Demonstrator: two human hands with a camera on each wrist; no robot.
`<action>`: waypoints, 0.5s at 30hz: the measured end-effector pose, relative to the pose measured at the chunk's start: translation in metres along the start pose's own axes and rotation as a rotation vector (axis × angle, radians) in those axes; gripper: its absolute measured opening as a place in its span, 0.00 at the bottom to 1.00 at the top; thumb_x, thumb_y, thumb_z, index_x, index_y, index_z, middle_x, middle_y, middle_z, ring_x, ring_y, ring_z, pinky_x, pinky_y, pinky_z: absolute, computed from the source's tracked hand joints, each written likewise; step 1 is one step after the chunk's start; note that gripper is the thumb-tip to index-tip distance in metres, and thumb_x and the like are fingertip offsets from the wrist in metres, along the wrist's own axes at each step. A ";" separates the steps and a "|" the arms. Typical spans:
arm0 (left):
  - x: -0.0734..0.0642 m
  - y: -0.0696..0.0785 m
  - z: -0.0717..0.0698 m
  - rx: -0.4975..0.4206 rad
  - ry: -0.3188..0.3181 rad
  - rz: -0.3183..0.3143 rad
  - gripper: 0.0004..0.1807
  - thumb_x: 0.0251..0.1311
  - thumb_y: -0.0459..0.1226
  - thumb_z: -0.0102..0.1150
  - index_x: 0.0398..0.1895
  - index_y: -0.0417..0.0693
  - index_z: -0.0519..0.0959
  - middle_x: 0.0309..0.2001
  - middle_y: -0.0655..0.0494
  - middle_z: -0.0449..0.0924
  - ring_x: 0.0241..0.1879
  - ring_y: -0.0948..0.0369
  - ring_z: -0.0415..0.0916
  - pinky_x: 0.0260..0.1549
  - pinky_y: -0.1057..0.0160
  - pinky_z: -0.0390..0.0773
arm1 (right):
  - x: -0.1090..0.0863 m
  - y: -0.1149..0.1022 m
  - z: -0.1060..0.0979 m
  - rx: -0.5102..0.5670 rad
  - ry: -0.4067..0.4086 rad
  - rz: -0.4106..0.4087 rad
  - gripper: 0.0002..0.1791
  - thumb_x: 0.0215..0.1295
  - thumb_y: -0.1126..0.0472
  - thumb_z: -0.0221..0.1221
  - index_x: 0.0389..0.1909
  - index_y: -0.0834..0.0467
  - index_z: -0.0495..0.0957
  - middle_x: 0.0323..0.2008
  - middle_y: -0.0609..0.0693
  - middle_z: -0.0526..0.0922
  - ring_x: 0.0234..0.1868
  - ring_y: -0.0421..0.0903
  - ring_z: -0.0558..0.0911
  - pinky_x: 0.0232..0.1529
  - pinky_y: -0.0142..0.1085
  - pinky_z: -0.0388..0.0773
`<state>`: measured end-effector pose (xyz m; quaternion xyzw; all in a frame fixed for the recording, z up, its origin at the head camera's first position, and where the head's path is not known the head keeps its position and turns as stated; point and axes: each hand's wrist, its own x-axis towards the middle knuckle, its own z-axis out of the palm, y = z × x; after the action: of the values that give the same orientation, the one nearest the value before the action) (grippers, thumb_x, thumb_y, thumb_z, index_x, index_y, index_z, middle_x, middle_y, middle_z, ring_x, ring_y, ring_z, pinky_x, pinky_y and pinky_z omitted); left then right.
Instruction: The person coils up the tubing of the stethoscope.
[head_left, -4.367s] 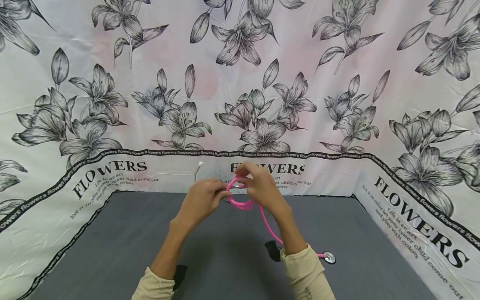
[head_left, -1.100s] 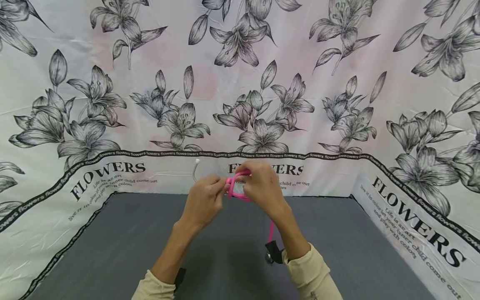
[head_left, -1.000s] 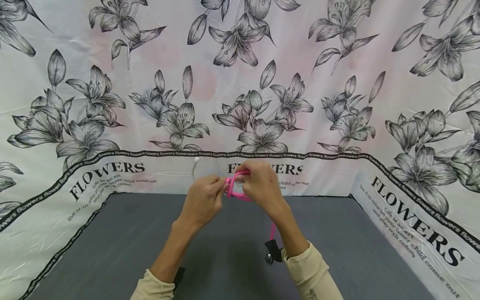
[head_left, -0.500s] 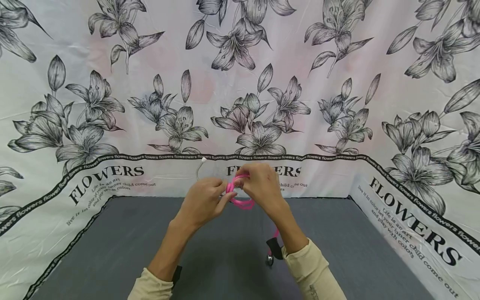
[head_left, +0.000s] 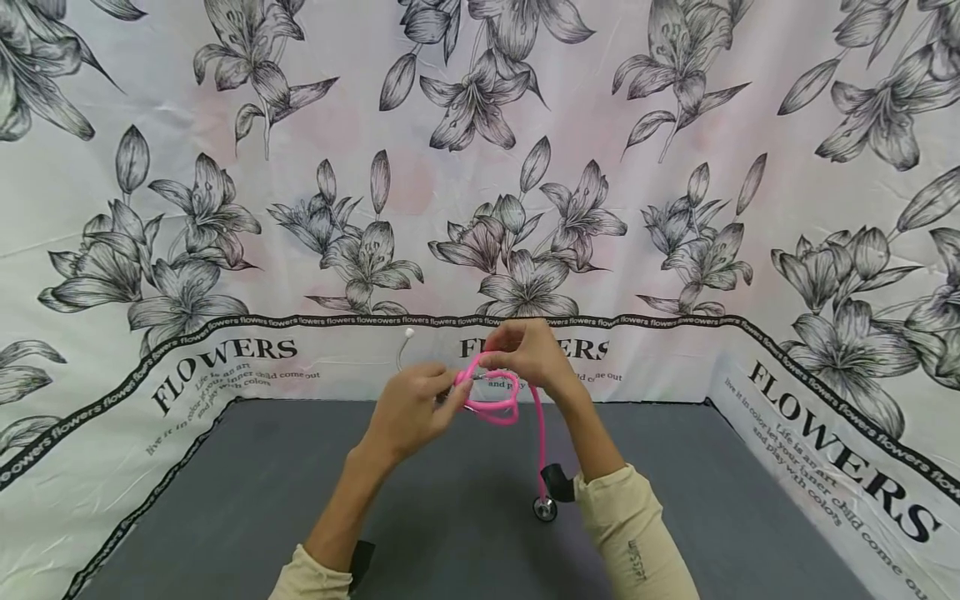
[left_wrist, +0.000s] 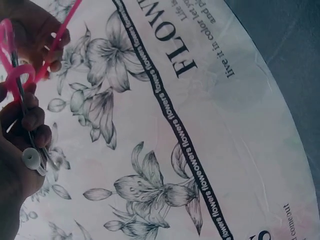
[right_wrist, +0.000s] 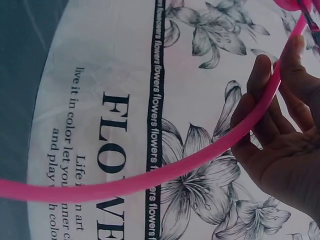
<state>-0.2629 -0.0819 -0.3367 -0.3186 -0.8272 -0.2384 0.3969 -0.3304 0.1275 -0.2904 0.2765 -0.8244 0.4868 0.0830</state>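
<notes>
head view alone catches the chestpiece [head_left: 544,509]. left wrist has the eartip [left_wrist: 32,159] up close, left hand [head_left: 408,410] gripping the stethoscope [head_left: 542,437]; right hand [head_left: 531,355] pinches its tubing [right_wrist: 125,186].

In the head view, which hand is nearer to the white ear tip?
The left hand: the white ear tip shows just above it. The right hand, farther off, pinches pink tubing.

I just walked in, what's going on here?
A person in beige sleeves is handling a pink-tubed stethoscope above a dark grey table. The left hand grips its looped tubing, with a round white ear tip showing just beyond. The right hand pinches the same tubing. The round, silver-faced chest piece is at the tubing's lower end, below the hands.
</notes>
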 end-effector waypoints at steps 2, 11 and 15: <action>0.000 0.001 0.001 -0.080 0.039 -0.047 0.09 0.68 0.36 0.64 0.32 0.43 0.89 0.23 0.58 0.78 0.25 0.66 0.68 0.24 0.71 0.70 | 0.000 0.004 0.001 0.061 -0.023 0.009 0.09 0.61 0.67 0.73 0.39 0.65 0.87 0.37 0.59 0.91 0.39 0.45 0.91 0.41 0.35 0.84; 0.008 0.001 -0.001 -0.165 0.210 -0.177 0.12 0.69 0.34 0.64 0.26 0.43 0.87 0.23 0.53 0.81 0.22 0.67 0.63 0.23 0.72 0.63 | -0.009 0.020 0.019 0.303 -0.167 0.091 0.15 0.70 0.64 0.65 0.52 0.70 0.85 0.32 0.50 0.93 0.38 0.40 0.90 0.46 0.36 0.84; 0.011 0.001 -0.002 -0.133 0.246 -0.223 0.13 0.71 0.36 0.64 0.26 0.42 0.87 0.25 0.51 0.83 0.22 0.65 0.65 0.23 0.71 0.63 | -0.016 0.016 0.025 0.436 -0.254 0.083 0.16 0.71 0.69 0.62 0.55 0.74 0.81 0.30 0.48 0.92 0.34 0.42 0.92 0.46 0.39 0.88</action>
<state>-0.2667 -0.0784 -0.3263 -0.2187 -0.7849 -0.3724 0.4443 -0.3221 0.1181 -0.3222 0.3126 -0.7146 0.6174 -0.1027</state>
